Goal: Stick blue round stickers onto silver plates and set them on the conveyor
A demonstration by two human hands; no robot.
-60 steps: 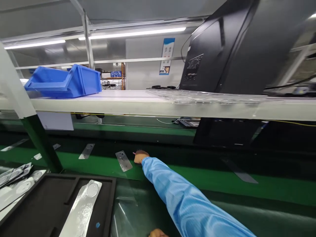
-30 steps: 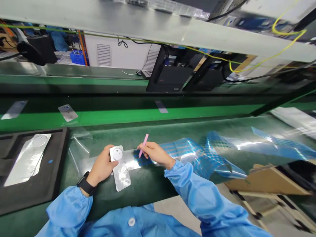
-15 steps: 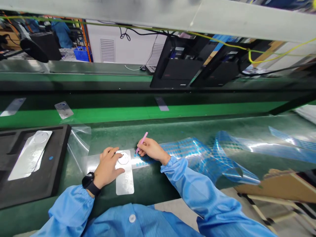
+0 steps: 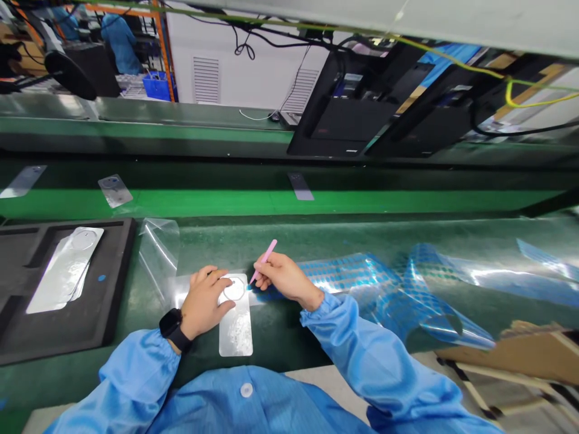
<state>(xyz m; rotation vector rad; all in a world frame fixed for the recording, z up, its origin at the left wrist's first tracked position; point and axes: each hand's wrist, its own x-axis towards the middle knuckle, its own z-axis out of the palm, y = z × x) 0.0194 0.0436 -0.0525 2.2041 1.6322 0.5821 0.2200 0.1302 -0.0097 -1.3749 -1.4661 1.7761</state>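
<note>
My left hand (image 4: 205, 304) lies with its fingers apart over the left edge of a flat white plate (image 4: 236, 334), its fingertips near the plate's round ring. The plate looks like a phone back panel and lies flat on the green bench. Between the thumb and fingers of my right hand (image 4: 286, 278) is a pair of pink tweezers (image 4: 268, 254), tips down at the plate's upper right edge. A small blue dot (image 4: 249, 287) shows at those tips. Clear film with rows of blue dots (image 4: 337, 271) runs beneath my right hand and off to the right.
At the left, a black foam tray (image 4: 118, 265) holds a stack of similar plates (image 4: 67, 274). Single panels (image 4: 114, 190) lie on the bright green belt (image 4: 217, 204). Curled clear film (image 4: 158, 247) stands beside the tray; a cardboard piece (image 4: 511, 352) is low at the right.
The tweezer tips have moved from above the dotted film to the plate's edge, with a blue dot at them. My left thumb has come onto the plate's ring. The camera view has shifted slightly.
</note>
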